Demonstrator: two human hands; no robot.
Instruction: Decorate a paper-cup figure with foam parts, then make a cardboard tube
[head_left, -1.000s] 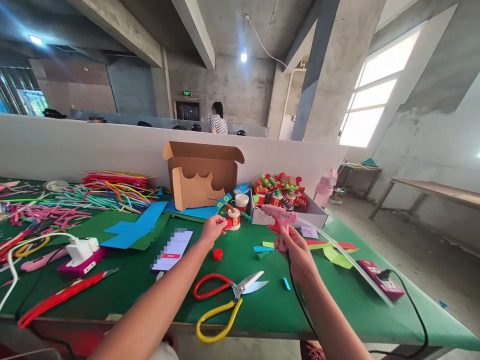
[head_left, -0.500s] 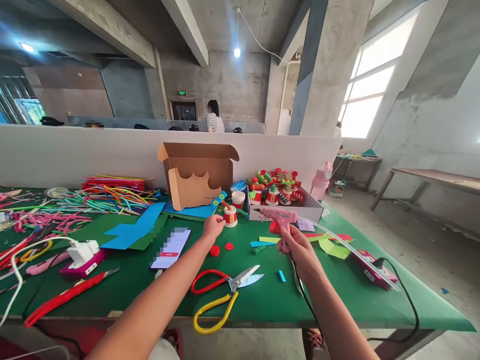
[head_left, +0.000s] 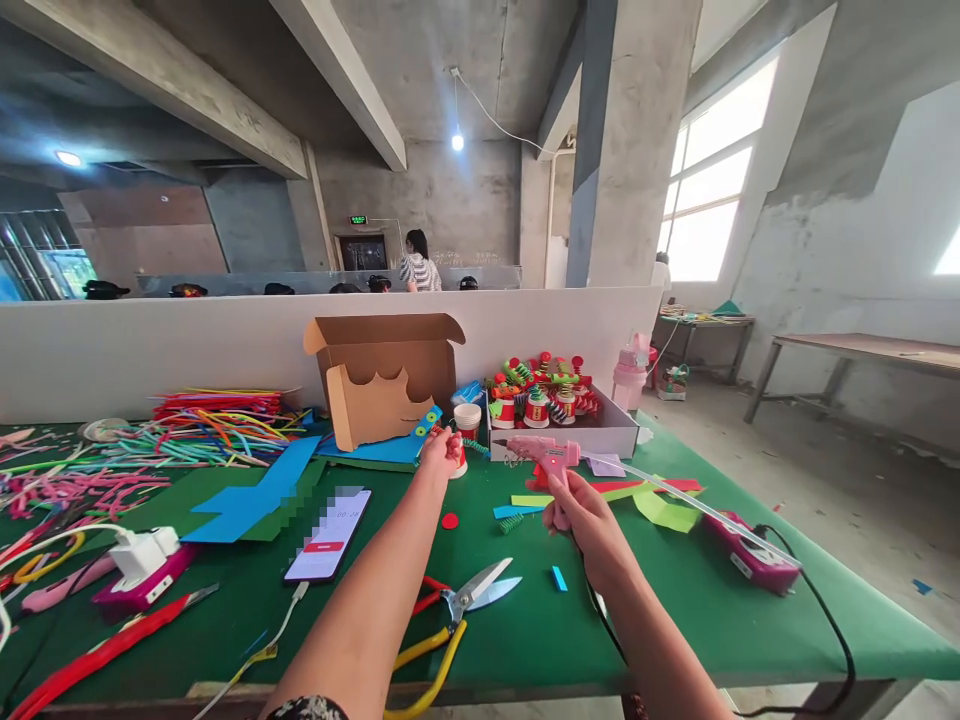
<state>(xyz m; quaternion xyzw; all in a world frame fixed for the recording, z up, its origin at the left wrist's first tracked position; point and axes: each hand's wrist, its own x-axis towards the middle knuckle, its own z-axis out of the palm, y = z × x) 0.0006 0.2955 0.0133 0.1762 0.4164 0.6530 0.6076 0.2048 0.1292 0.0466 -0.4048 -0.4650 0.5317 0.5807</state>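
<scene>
My right hand grips a pink glue gun, its nozzle pointing left and a long clear stick behind it. With fingers bent together, my left hand is over a red and white paper cup figure, which it partly hides; what the fingers hold is too small to name. Behind it stands another paper cup. One red disc lies on the green table. Scissors with red and yellow handles lie near my left forearm.
A white box holds several cup figures. Left of it are an open cardboard box, blue paper, pipe cleaners and a phone. Power strips sit on both sides. A person stands beyond the partition.
My left hand has moved up over the cup figure, hiding more of it. A red piece beside the flat disc is out of sight. The camera view has shifted; my right hand still grips the glue gun.
</scene>
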